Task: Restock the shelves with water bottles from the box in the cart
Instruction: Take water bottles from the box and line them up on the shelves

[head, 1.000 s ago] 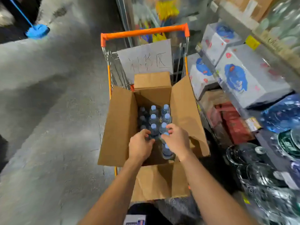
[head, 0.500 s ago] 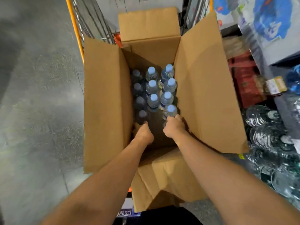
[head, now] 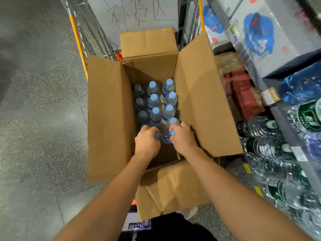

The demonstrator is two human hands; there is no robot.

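bottles (head: 157, 101) stand in the box (head: 205, 101); our left hand (head: 146, 143) and right hand (head: 182, 138) have now each closed around one, ready to lift out.

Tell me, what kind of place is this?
Most likely a shop or its stockroom: a wire cart carries a box of water bottles, and shelves alongside hold packaged goods with price tags.

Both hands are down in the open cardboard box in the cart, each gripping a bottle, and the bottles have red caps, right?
Not quite: the head view shows light blue caps, not red. The rest holds: the left hand and right hand are in the open cardboard box in the cart, each gripping a bottle.
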